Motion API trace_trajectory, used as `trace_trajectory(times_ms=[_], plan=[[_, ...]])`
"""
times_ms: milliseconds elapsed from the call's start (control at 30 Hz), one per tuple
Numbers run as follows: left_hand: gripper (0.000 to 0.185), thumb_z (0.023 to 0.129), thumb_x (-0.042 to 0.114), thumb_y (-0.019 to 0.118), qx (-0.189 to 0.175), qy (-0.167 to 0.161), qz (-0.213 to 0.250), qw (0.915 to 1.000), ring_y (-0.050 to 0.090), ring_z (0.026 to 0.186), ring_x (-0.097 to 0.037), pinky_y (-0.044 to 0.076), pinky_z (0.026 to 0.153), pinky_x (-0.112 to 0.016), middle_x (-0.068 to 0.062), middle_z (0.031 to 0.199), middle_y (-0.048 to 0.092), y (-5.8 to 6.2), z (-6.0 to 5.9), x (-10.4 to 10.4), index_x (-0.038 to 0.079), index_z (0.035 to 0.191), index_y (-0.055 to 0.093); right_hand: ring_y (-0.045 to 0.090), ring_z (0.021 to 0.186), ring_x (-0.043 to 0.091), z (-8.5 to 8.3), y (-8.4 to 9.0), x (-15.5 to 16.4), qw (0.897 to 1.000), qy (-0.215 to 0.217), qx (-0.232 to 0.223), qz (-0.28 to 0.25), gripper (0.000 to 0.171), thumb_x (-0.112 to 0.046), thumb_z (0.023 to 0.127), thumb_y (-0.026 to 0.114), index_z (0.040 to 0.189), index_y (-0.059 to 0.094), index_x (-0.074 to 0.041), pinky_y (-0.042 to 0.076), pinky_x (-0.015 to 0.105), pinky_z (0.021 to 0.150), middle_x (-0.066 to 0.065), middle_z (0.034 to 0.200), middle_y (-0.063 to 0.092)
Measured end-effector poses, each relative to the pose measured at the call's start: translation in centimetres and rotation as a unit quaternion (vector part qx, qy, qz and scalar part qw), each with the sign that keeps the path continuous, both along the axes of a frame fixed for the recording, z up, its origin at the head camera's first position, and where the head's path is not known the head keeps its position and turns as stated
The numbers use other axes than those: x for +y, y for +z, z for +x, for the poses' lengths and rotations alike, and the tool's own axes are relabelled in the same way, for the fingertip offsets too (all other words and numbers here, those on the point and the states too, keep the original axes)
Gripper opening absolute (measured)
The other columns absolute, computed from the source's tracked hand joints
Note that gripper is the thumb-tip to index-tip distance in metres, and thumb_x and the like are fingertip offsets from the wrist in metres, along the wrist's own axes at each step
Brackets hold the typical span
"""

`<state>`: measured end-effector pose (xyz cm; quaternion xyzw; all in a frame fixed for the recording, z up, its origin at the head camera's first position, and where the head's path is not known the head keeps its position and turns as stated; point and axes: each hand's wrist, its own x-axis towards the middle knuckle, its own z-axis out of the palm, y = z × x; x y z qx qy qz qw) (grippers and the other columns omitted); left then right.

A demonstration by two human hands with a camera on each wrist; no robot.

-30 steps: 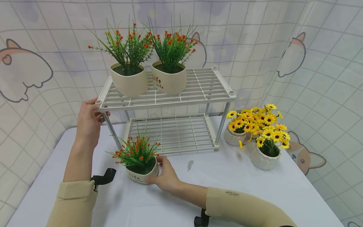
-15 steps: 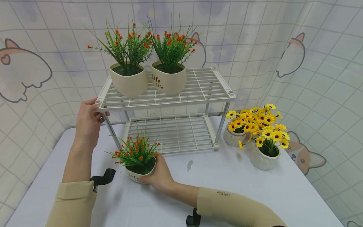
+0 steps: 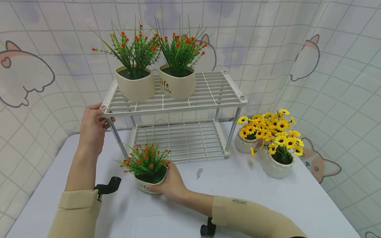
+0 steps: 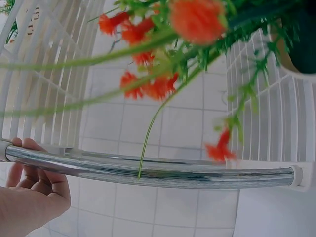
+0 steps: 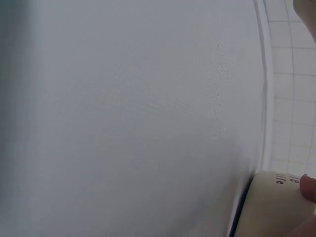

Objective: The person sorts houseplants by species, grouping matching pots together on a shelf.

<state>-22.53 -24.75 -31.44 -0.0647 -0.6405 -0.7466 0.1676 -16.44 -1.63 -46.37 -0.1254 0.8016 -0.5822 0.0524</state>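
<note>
My left hand (image 3: 93,127) grips the front left corner of a white two-tier wire rack (image 3: 220,99), its fingers curled at the top of the metal post (image 4: 148,170). In front of the rack's lower tier, my right hand (image 3: 171,181) holds a cream flowerpot (image 3: 146,187) from its right side, thumb on the front near the "Life" lettering. Green grass and small red flowers (image 3: 147,158) fill this pot. In the right wrist view, the pot (image 5: 274,207) shows low at the right, close over the white tabletop, with the thumb (image 5: 308,187) on it.
Two similar cream pots, a left one (image 3: 135,86) and a right one (image 3: 178,84), stand side by side on the upper tier. Right of the rack are white pots (image 3: 276,168) of yellow flowers (image 3: 281,138). A patterned curtain (image 3: 262,49) hangs behind the white table (image 3: 238,185).
My right hand has slid further round the pot's side. The pot shifted slightly left, then a little right. My left hand stays on the rack.
</note>
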Motion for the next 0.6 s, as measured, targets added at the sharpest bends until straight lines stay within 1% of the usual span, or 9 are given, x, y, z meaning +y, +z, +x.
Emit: trace_trajectory(times_ms=[200, 367, 600], plan=[[0.026, 0.106, 0.024, 0.038, 0.001, -0.003, 0.005, 1.0, 0.05, 0.089, -0.018, 0.035, 0.08, -0.026, -0.004, 0.115, 0.057, 0.0, 0.0, 0.1, 0.017, 0.131, 0.044, 0.051, 0.126, 0.028, 0.1, 0.7, 1.7, 1.0, 0.005, -0.005, -0.008, 0.086, -0.008, 0.066, 0.096, 0.137, 0.047, -0.001, 0.038, 0.046, 0.109, 0.009, 0.13, 0.054], [0.026, 0.106, 0.023, 0.038, -0.001, 0.0, 0.003, 1.0, 0.05, 0.089, -0.018, 0.036, 0.08, -0.025, -0.004, 0.115, 0.057, 0.0, -0.1, 0.1, 0.017, 0.13, 0.045, 0.052, 0.128, 0.03, 0.4, 1.7, 3.3, 1.0, 0.012, -0.01, -0.02, 0.088, -0.006, 0.067, 0.096, 0.139, 0.046, 0.0, 0.038, 0.049, 0.109, 0.012, 0.133, 0.054], [0.027, 0.107, 0.024, 0.038, 0.001, 0.002, -0.002, 1.0, 0.05, 0.091, -0.018, 0.036, 0.082, -0.026, -0.004, 0.118, 0.057, -0.1, -0.2, 0.0, 0.018, 0.132, 0.044, 0.049, 0.131, 0.032, 1.2, 3.2, 5.6, 0.999, 0.018, -0.029, -0.009, 0.091, -0.012, 0.068, 0.096, 0.143, 0.043, -0.001, 0.035, 0.055, 0.111, 0.013, 0.136, 0.053]])
